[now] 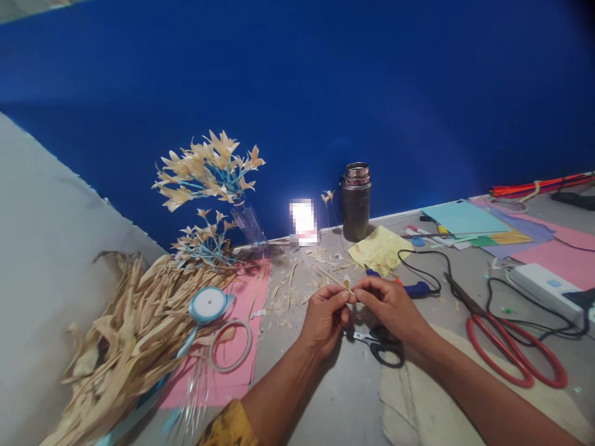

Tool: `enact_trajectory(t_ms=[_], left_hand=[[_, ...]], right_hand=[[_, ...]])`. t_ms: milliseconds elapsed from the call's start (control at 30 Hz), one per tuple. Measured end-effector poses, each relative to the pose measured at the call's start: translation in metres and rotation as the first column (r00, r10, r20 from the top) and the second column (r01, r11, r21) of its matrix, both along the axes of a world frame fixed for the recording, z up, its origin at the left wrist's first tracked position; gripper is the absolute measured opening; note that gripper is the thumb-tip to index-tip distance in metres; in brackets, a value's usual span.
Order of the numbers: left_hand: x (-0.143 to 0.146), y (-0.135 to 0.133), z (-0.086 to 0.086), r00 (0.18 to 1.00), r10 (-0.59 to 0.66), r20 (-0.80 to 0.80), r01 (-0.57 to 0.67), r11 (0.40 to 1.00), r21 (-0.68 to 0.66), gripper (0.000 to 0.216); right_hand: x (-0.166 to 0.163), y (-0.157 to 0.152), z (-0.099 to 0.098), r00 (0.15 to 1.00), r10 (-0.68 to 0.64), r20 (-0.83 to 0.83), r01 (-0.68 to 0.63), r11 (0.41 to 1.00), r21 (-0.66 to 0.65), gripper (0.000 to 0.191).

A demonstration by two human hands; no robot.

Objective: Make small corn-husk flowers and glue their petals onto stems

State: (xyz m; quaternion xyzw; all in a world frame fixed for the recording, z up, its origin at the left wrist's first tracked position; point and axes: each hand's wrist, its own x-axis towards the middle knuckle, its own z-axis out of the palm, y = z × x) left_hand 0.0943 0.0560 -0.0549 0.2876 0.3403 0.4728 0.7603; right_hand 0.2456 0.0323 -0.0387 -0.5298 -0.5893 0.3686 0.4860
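Before a blue wall (pixel 297 93), above a grey tabletop (pixel 274 347), pinching a small husk petal (pixel 347 284) between fingertips of left hand (pixel 328 306) and right hand (pixel 382 303), near black-handled scissors (pixel 387 354).

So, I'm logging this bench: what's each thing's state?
Left hand, pinching a small pale piece
Right hand, pinching the same piece
Dark flask, upright, lid off
Clear bottle, tilted, holding pale flowers
Red-handled scissors, lying down
Black-handled scissors, lying down, partly hidden
Blue tool, lying down, partly hidden
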Motion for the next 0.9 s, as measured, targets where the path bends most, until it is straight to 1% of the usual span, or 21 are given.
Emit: enact_trajectory(t_ms=[167, 267, 533, 600, 700, 800, 900], left_hand=[[0.000, -0.002, -0.001, 0.997, -0.005, -0.080, 0.011, 0.997, 0.077, 0.029], [0.000, -0.004, 0.000, 0.989, 0.004, -0.148, 0.017, 0.990, 0.137, 0.029], [0.002, -0.008, 0.004, 0.967, 0.027, -0.253, 0.013, 0.988, 0.154, 0.030], [0.002, -0.009, 0.005, 0.965, 0.057, -0.257, -0.011, 0.984, 0.179, 0.030], [0.001, -0.010, 0.006, 0.962, 0.125, -0.244, -0.067, 0.970, 0.233, 0.027], [0.000, -0.010, 0.006, 0.954, 0.157, -0.255, -0.086, 0.960, 0.267, 0.021], [-0.001, -0.011, 0.008, 0.940, 0.182, -0.289, -0.086, 0.944, 0.317, 0.018]], right_hand=[[0.001, 0.002, -0.004, 0.999, 0.043, -0.032, -0.044, 0.999, -0.027, 0.022], [0.002, 0.002, -0.006, 0.998, 0.037, -0.041, -0.039, 0.999, -0.035, 0.022], [-0.002, -0.001, -0.005, 0.997, -0.017, 0.070, 0.016, 1.000, 0.026, 0.019], [-0.003, -0.002, -0.006, 0.993, -0.046, 0.113, 0.038, 0.996, 0.075, 0.017], [-0.004, -0.005, -0.008, 0.976, -0.108, 0.189, 0.068, 0.976, 0.207, 0.015], [-0.005, -0.006, -0.010, 0.964, -0.127, 0.232, 0.049, 0.948, 0.314, 0.015], [-0.004, -0.007, -0.010, 0.958, -0.130, 0.257, 0.025, 0.926, 0.376, 0.015]])
